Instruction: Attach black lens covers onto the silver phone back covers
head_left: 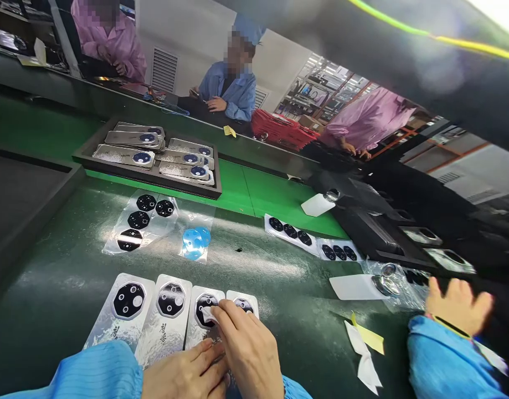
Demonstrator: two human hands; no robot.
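Observation:
Four silvery back panels lie side by side in a row at the lower left, each with a black octagonal camera plate on its upper part. My right hand (252, 343) pinches a small white wipe (208, 315) against the camera plate (203, 303) of the third panel (195, 331). Its fingers partly cover the fourth panel (242, 299). My left hand (183, 371) rests over the lower end of the third panel, fingers stretched across it. To its left are the first panel (108, 331) and the second panel (162, 334).
Behind lies a dark tray (215, 191) of similar panels. Sheets of black plates (138, 220), blue round films (195, 243), two white bottles (318, 205) and crumpled paper (364, 357) lie about. A co-worker's hand (457, 305) reaches in from the right. Several people sit or stand across the bench.

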